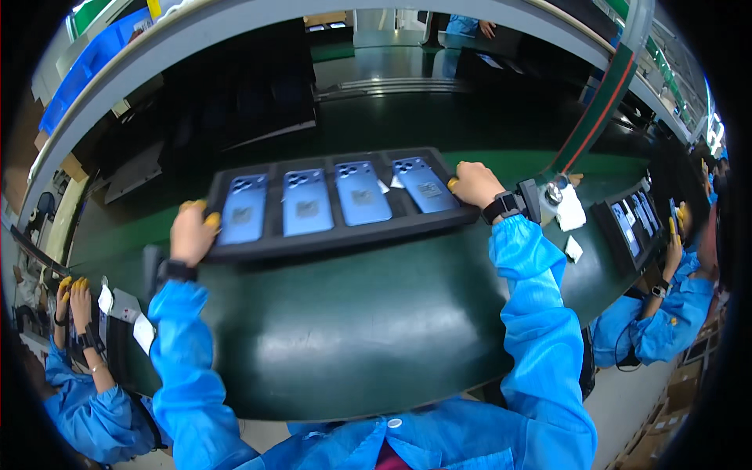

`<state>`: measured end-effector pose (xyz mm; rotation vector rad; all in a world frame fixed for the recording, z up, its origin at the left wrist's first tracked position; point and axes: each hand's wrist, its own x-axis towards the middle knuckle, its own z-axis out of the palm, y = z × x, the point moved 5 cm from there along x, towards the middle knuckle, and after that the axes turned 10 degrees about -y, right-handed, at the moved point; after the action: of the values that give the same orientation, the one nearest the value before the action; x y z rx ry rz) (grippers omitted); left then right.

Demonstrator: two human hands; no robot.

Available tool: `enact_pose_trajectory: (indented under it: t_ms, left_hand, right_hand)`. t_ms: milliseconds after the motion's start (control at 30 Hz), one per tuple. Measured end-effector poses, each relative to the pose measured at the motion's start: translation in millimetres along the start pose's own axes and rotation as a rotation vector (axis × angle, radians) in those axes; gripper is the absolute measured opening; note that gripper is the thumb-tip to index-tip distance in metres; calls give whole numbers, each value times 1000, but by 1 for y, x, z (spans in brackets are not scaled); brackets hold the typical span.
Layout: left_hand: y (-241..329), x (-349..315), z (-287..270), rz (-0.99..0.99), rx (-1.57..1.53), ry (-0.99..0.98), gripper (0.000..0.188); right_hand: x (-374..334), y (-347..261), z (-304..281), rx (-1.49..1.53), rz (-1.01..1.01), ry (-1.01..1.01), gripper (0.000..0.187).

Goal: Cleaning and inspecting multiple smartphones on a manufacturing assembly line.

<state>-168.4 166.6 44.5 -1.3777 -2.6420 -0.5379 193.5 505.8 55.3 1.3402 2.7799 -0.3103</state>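
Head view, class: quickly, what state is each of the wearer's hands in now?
Left hand: closed, holding the left end of the black tray.
Right hand: closed, holding its right end.

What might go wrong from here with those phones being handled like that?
The black tray is gripped only at its ends, so if the left hand or right hand slipped, it might tip and its four blue smartphones could slide out. The black wrist device on the right arm appears close to the base of the green-sided post and might knock it if the arm swung outward.
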Motion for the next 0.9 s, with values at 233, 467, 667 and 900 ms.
enact_pose_trajectory:
  t_ms: [233,467,667,900]
  left_hand:
    - [146,156,149,195,-795,-371,50]
    - [145,211,127,-39,91,-139,63]
    - [110,246,152,413,589,47,62]
    - [106,243,142,326,640,-144,39]
  right_hand:
    - [-25,-19,0,123,-305,361,53]
    - [-118,27,-10,372,-277,122,52]
    - [-161,85,0,386,-21,154,49]
    - [-198,97,11,359,68,107,43]
